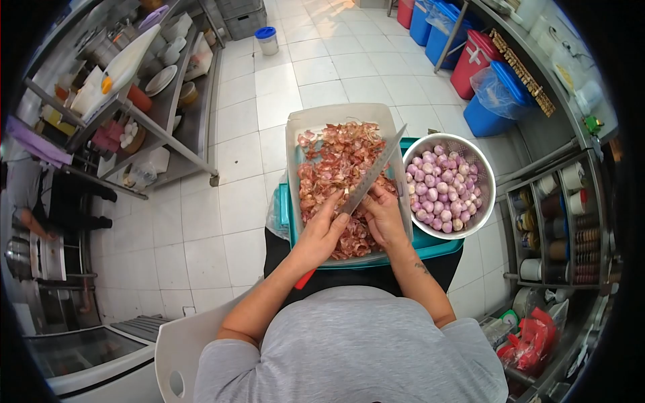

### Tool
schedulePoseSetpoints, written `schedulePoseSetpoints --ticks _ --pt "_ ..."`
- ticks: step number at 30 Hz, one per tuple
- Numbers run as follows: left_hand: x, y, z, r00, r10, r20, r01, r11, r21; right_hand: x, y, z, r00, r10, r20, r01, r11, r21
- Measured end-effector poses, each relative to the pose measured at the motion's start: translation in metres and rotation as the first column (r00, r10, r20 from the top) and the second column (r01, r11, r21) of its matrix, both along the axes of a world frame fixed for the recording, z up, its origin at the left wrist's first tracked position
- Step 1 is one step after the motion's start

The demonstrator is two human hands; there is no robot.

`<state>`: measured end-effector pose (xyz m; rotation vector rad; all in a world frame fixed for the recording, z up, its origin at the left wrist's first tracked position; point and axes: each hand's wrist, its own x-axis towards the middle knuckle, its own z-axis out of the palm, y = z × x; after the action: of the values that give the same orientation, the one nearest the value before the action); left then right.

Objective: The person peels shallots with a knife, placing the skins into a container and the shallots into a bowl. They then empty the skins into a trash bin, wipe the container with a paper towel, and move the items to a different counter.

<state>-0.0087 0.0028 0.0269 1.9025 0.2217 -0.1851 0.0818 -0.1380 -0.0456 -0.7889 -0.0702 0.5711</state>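
A long knife [377,168] points up and away to the right over a pale plastic tub [293,134]. My left hand [321,232] is closed around the knife near the base of its blade, and the end of its red handle shows below my left forearm. Close beside the blade, my right hand [384,218] has its fingers curled in; what they pinch is hidden. Under both hands lies a heap of reddish-brown shallot skins [336,161] in the tub. To the right, a metal colander [489,195] holds many peeled purple shallots [440,185].
The tub and colander rest on a teal tray [437,247]. Steel shelves with dishes [161,79] stand at left, near another person [27,195]. Blue and red bins [494,104] and a spice rack [557,221] are at right. A blue-lidded bucket [267,41] stands on the tiled floor.
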Motion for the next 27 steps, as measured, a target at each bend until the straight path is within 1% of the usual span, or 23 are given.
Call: schedulePoseSetpoints --ticks 2,5,8,11,14,17,20,23,26,27 --pt "0.0 -0.001 -0.01 0.992 -0.041 0.115 0.033 0.997 0.074 -0.001 0.0 0.001 0.999 -0.032 0.019 0.032 0.999 -0.022" --pt "-0.001 -0.001 -0.011 0.986 -0.094 0.138 0.068 0.981 0.184 -0.002 -0.001 0.002 0.998 -0.057 0.024 0.059 0.996 -0.066" --pt "-0.001 -0.001 -0.006 0.993 -0.073 0.094 0.06 0.99 0.128 -0.002 -0.002 0.002 0.995 -0.028 0.101 0.045 0.984 -0.171" --pt "-0.002 -0.003 -0.008 0.991 -0.076 0.11 0.058 0.985 0.163 -0.005 -0.003 0.015 0.969 0.013 0.245 0.067 0.946 -0.318" --pt "-0.001 -0.008 -0.005 0.994 -0.056 0.098 0.036 0.98 0.198 -0.006 -0.001 0.011 0.945 0.011 0.328 0.108 0.933 -0.342" --pt "0.001 -0.009 -0.011 0.987 -0.028 0.155 -0.004 0.979 0.204 -0.008 0.0 0.012 0.928 -0.005 0.372 0.148 0.922 -0.358" --pt "0.001 -0.013 -0.012 0.99 -0.019 0.137 -0.011 0.976 0.217 -0.008 -0.001 0.008 0.907 0.004 0.421 0.179 0.902 -0.394" --pt "0.003 -0.013 -0.023 0.971 -0.048 0.234 -0.044 0.927 0.371 -0.01 0.003 0.002 0.873 -0.052 0.485 0.275 0.874 -0.402" --pt "0.005 -0.006 -0.027 0.999 0.026 0.043 -0.028 0.999 0.044 -0.014 0.006 -0.001 0.814 -0.048 0.578 0.362 0.821 -0.441" --pt "0.007 -0.004 -0.021 0.999 0.037 -0.03 -0.039 0.997 -0.068 -0.014 0.006 0.0 0.833 -0.044 0.551 0.334 0.834 -0.438"
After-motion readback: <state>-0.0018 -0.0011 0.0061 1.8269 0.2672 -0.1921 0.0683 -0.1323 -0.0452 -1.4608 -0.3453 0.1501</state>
